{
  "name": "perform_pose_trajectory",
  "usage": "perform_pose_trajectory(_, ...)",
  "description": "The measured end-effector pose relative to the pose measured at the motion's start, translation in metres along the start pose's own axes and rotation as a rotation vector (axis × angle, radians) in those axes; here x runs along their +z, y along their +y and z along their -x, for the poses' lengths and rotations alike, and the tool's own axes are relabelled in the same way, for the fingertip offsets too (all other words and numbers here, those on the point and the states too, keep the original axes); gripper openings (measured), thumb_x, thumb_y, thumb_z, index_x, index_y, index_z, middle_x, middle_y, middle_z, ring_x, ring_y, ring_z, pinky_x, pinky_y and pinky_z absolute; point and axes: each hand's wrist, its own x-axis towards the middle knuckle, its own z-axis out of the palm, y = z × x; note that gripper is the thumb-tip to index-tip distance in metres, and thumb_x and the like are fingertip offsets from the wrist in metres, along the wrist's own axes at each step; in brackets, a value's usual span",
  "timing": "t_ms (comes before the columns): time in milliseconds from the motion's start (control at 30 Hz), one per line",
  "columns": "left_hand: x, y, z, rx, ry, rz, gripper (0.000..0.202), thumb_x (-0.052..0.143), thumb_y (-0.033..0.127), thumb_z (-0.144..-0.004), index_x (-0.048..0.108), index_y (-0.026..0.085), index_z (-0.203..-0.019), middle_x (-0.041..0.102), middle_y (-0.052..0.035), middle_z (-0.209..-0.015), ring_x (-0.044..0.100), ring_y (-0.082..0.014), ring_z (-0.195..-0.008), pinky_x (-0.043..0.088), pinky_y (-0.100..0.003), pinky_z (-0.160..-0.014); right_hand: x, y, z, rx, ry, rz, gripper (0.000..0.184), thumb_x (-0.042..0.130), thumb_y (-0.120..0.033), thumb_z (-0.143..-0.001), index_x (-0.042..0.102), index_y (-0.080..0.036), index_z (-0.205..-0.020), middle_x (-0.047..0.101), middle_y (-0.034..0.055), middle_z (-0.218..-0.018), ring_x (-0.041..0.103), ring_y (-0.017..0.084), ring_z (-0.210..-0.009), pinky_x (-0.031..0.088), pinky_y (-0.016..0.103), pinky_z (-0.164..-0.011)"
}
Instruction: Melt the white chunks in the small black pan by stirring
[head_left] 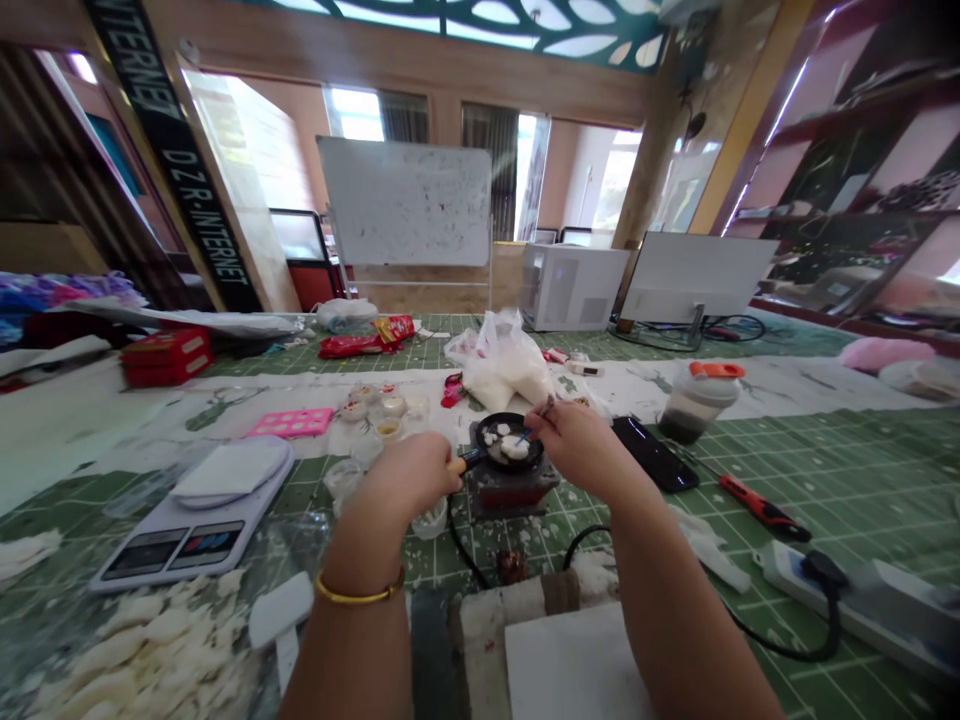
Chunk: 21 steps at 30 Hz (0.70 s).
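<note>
My left hand [420, 470] is closed round the handle of a small black frying pan [498, 420]. The pan rests on a small dark square burner [514, 492]. White soft-looking lumps [514, 447] lie inside it, one large and several small. Over the pan's right side, my right hand [566, 437] pinches a thin blue stick-like tool [523, 436]; its lower end reaches the large lump. The tool's upper part is mostly hidden by my fingers. Directly behind the pan stands a plastic bag of white material [504, 365].
Left are a kitchen scale [199, 510], a pink mold [292, 422], small cups [388, 430] and a pile of pale pieces [142, 650]. Right are a phone [655, 453], a lidded cup [699, 400], a screwdriver [765, 507] and a power strip [862, 600] with a black cable.
</note>
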Motion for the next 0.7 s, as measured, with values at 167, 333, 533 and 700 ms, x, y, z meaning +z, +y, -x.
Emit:
perform_pose_trajectory(167,-0.0026,0.0023,0.0026,-0.011,0.005,0.003,0.022,0.053,0.037,-0.068,0.063,0.018,-0.071,0.064,-0.0053,-0.067,0.058,-0.0174,-0.063,0.027,-0.024,-0.047,0.0025,0.0007,-0.0011,-0.043,0.009,-0.018,0.029,0.037,-0.030,-0.088,0.062,-0.018,-0.081,0.067,0.0065,-0.080,0.058,0.017,-0.078,0.034,0.024,-0.066)
perform_pose_trajectory(333,-0.0011,0.0013,0.0004,-0.022,-0.007,0.010,0.021,0.055,0.036,-0.066,0.064,0.019,-0.074,0.065,-0.0055,-0.071,0.058,-0.0181,-0.064,0.027,-0.025,-0.047,0.0035,0.0007,-0.0019,0.003,0.018,0.003,0.026,0.040,-0.029,-0.087,0.062,-0.017,-0.080,0.067,0.0072,-0.077,0.058,0.018,-0.075,0.034,0.025,-0.065)
perform_pose_trajectory(533,0.0005,-0.0007,-0.0014,-0.012,-0.009,0.012,0.022,0.053,0.036,-0.066,0.064,0.019,-0.075,0.067,-0.0062,-0.074,0.057,-0.0166,-0.063,0.028,-0.024,-0.048,0.0029,-0.0002,-0.0020,-0.002,0.012,0.007,0.027,0.038,-0.028,-0.087,0.062,-0.017,-0.081,0.066,0.0081,-0.078,0.058,0.018,-0.075,0.034,0.025,-0.065)
perform_pose_trajectory(700,0.0019,-0.0013,-0.0010,0.000,0.003,-0.028,0.025,0.049,0.037,-0.068,0.064,0.018,-0.073,0.066,-0.0071,-0.073,0.056,-0.0174,-0.061,0.027,-0.025,-0.047,0.0001,0.0010,0.0016,-0.019,-0.019,-0.059,0.027,0.039,-0.031,-0.087,0.062,-0.019,-0.082,0.066,0.0053,-0.077,0.057,0.016,-0.074,0.035,0.024,-0.064)
